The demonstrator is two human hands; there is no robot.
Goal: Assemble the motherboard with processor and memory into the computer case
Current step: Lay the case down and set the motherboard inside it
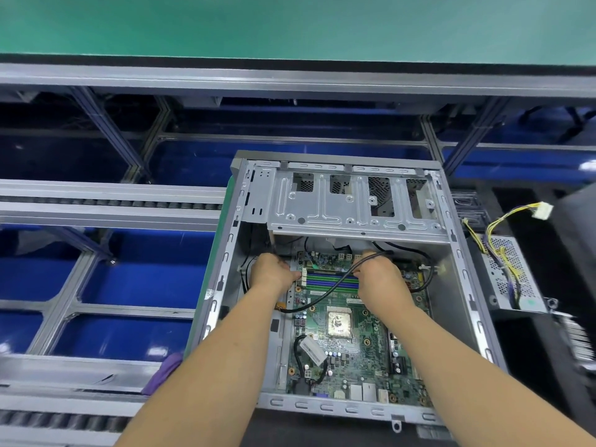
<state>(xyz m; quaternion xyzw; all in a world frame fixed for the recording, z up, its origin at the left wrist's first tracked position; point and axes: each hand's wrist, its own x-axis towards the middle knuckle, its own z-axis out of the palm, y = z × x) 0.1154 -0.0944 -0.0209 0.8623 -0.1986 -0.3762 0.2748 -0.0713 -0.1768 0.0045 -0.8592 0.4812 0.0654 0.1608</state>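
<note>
The grey computer case [464, 285] lies open on the bench with the green motherboard [358, 356] inside it. The processor [338, 323] sits bare in the board's middle. The green and blue memory slots [332, 281] run across the board's far part. My left hand [272, 272] is at the slots' left end, its fingertips touching the white latch there. My right hand [382, 275] is over the slots' right end, its fingers bent down and hidden behind the back of the hand. A black cable [325, 296] loops across the board and over my right hand.
The case's metal drive cage [354, 204] overhangs the far end, just beyond my hands. A power supply [508, 275] with yellow and black wires and a white plug [543, 210] lies right of the case. A purple cloth [164, 371] lies at the left. Conveyor rails [109, 208] stand beyond.
</note>
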